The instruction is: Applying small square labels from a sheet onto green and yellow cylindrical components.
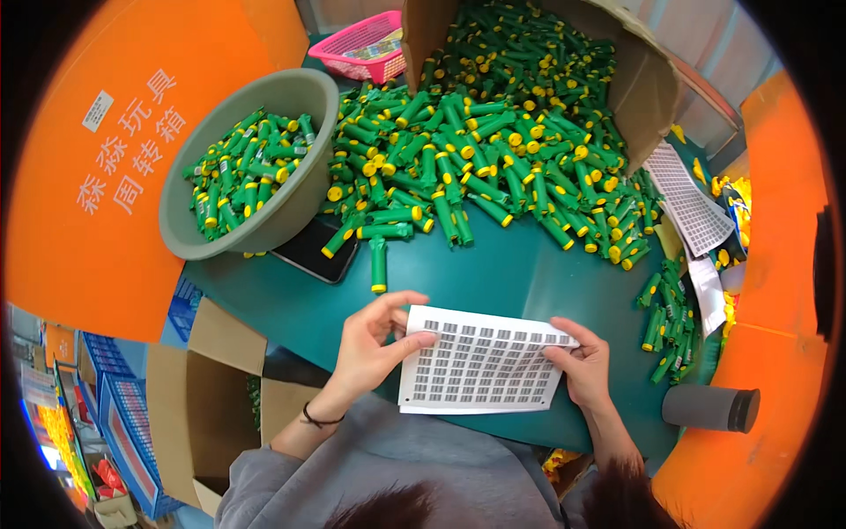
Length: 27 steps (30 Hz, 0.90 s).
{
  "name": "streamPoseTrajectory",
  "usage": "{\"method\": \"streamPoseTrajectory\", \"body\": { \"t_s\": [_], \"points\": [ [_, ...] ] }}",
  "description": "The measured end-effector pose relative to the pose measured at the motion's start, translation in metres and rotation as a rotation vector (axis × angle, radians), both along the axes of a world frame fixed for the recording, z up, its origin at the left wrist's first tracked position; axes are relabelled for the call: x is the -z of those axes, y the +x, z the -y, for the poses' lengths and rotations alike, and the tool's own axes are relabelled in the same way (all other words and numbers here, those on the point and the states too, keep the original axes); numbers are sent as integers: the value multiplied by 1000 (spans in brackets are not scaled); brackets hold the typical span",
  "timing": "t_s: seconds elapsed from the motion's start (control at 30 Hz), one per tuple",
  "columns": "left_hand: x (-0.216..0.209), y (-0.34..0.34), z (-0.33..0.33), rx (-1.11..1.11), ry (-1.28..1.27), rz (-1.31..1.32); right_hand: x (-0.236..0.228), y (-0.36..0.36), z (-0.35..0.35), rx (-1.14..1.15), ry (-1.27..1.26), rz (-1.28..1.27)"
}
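A white sheet of small printed labels (485,361) is held up in front of me, over the near edge of the green table. My left hand (379,339) pinches its upper left corner, thumb on the printed face. At the upper right corner, my right hand (577,357) grips the sheet between thumb and fingers. Another white layer shows along the lower edge, behind the front sheet. Just beyond the sheet lies a single green tube with a yellow cap (379,264), close to a large heap of similar tubes (467,159).
A grey-green basin (308,181) of tubes stands at the left, beside a dark flat device (322,256). Behind the heap, a cardboard box (648,97) lies tipped. To the right are more label sheets (692,203), several tubes (665,326) and a grey cylinder (705,407). Orange panels flank the table (502,273).
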<state>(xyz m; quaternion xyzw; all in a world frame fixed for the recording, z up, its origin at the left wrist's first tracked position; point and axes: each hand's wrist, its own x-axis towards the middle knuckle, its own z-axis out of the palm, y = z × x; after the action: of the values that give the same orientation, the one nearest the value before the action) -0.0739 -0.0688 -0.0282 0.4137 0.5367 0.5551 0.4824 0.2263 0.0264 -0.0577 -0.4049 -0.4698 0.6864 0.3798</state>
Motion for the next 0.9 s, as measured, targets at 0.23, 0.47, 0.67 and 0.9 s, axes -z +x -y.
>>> {"method": "streamPoseTrajectory", "body": {
  "t_s": [0.23,0.47,0.67,0.9],
  "points": [
    [18,-6,-7,48,-9,-323,-12,0,-5,16,85,303],
    [12,-10,-13,29,20,-352,4,1,-6,22,2,249],
    [15,-4,-18,73,153,-496,3,-6,-1,-30,-5,189],
    [31,-4,-24,-10,-42,-246,-23,-11,-6,-143,513,947]
  ]
}}
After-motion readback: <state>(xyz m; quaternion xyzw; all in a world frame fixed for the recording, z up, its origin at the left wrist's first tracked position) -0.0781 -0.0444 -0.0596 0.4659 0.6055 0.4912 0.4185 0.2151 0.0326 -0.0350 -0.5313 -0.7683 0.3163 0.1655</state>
